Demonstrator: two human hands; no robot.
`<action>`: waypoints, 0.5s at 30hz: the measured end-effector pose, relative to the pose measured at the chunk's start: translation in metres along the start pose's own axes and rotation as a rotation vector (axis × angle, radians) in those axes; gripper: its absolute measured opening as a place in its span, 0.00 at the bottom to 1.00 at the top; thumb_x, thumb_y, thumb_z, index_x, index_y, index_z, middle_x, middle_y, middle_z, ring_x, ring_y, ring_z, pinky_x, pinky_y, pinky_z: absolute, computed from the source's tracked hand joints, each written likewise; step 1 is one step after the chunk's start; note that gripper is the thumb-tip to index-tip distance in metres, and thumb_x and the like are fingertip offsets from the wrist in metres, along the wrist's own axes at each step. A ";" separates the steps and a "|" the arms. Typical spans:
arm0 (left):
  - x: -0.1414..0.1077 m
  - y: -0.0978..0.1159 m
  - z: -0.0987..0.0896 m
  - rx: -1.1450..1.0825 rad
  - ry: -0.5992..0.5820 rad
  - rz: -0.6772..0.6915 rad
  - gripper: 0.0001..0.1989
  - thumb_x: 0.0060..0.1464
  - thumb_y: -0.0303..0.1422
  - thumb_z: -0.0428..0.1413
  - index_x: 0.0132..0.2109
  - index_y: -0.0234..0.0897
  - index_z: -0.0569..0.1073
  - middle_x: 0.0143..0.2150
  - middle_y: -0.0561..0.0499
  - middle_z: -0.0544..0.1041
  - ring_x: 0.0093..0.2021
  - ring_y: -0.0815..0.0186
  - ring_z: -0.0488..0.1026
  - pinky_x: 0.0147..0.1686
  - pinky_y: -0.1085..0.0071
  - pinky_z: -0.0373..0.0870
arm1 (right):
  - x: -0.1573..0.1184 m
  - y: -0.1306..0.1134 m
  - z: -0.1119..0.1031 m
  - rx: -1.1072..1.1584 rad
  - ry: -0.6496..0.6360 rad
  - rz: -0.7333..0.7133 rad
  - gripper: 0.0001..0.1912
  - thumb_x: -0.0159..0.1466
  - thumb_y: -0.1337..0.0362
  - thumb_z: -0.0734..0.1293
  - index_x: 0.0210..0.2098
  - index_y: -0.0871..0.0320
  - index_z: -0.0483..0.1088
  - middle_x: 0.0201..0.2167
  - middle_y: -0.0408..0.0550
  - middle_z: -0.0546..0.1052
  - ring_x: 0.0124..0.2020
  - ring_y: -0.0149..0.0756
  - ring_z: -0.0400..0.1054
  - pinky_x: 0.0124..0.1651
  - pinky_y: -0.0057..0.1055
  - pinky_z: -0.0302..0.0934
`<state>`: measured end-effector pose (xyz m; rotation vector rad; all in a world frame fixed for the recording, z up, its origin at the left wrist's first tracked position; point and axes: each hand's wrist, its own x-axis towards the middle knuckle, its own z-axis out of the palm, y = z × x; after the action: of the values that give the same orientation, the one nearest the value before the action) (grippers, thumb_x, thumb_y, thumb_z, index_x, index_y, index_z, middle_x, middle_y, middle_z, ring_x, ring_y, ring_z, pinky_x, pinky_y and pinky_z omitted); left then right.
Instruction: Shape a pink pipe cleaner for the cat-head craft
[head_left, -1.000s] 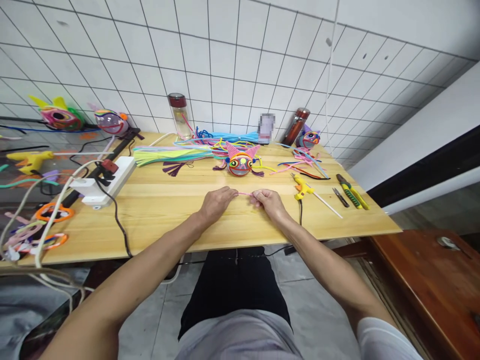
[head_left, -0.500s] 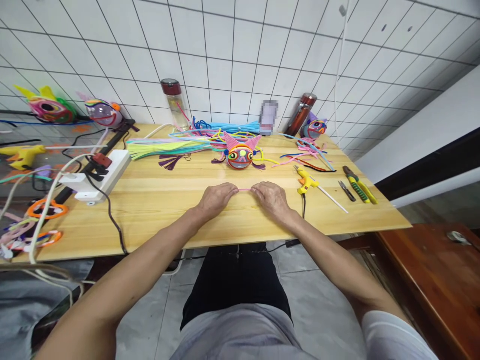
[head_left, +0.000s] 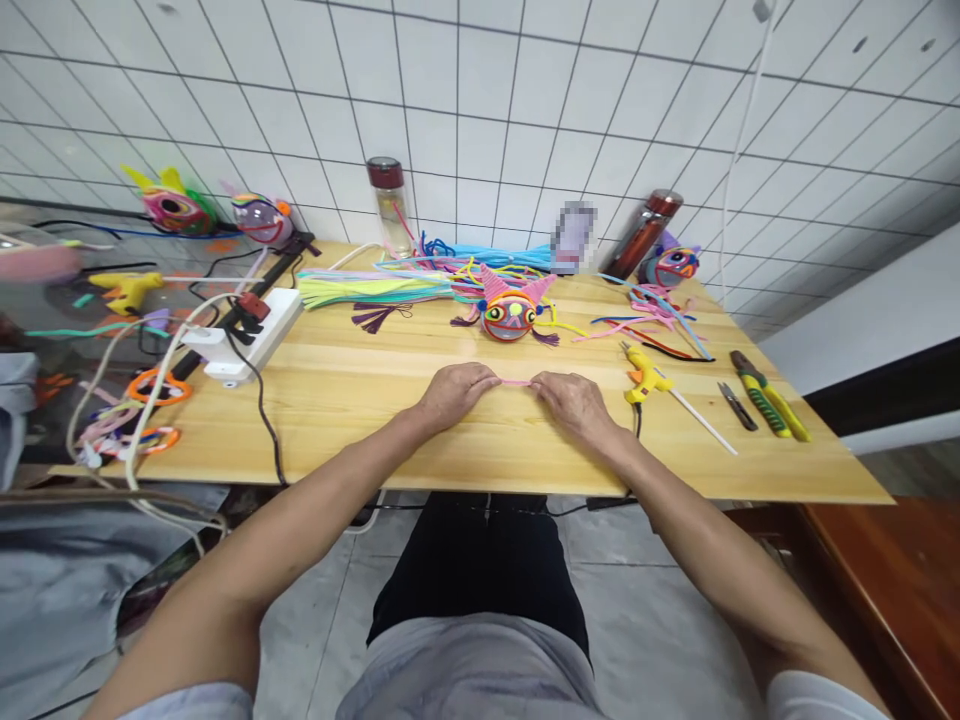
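A short pink pipe cleaner (head_left: 516, 382) is stretched level between my two hands, just above or on the wooden table (head_left: 360, 400). My left hand (head_left: 459, 393) pinches one end, fingers closed. The other end is gripped by my right hand (head_left: 574, 402), also closed. Just beyond them sits a round clear ornament (head_left: 510, 315) with a pipe-cleaner face, pink horns and dark purple tassels. Right of my right hand lies a yellow hot glue gun (head_left: 643, 375) with a white glue stick in its back.
Small snips (head_left: 738, 407) and green-yellow pliers (head_left: 769, 398) lie far right. Pipe-cleaner bundles (head_left: 382, 288) spread along the back, near a glass bottle (head_left: 391, 210) and a dark red flask (head_left: 646, 235). A white power strip (head_left: 255, 335) with trailing cords stands left, with more decorated ornaments (head_left: 178, 205) behind.
The view has turned left, so everything sits further right in the picture. My hands have drawn slightly apart, and a little more of the pink pipe cleaner shows between them.
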<state>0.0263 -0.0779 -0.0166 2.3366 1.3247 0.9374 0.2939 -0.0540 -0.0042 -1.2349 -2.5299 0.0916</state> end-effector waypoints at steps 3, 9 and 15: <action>0.001 -0.001 -0.001 -0.026 0.012 -0.039 0.18 0.74 0.39 0.49 0.42 0.39 0.82 0.43 0.47 0.87 0.44 0.61 0.83 0.50 0.66 0.77 | 0.002 0.004 0.002 0.030 0.032 -0.034 0.15 0.77 0.60 0.61 0.43 0.52 0.80 0.33 0.47 0.84 0.34 0.39 0.76 0.40 0.32 0.58; 0.002 0.000 -0.006 -0.102 0.017 -0.103 0.18 0.73 0.39 0.50 0.41 0.39 0.82 0.41 0.49 0.86 0.42 0.62 0.82 0.47 0.66 0.76 | 0.011 0.015 -0.001 0.048 0.073 -0.053 0.16 0.76 0.63 0.59 0.45 0.54 0.79 0.32 0.48 0.83 0.36 0.40 0.76 0.40 0.32 0.59; 0.001 0.005 0.001 0.188 0.018 -0.014 0.17 0.74 0.42 0.52 0.53 0.37 0.81 0.49 0.42 0.86 0.50 0.56 0.81 0.51 0.60 0.71 | 0.021 0.013 -0.007 -0.062 0.009 -0.107 0.16 0.75 0.64 0.59 0.41 0.55 0.80 0.32 0.49 0.84 0.33 0.39 0.73 0.40 0.33 0.56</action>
<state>0.0301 -0.0796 -0.0143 2.4583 1.4937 0.8654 0.2938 -0.0297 0.0055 -1.1173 -2.6035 -0.0172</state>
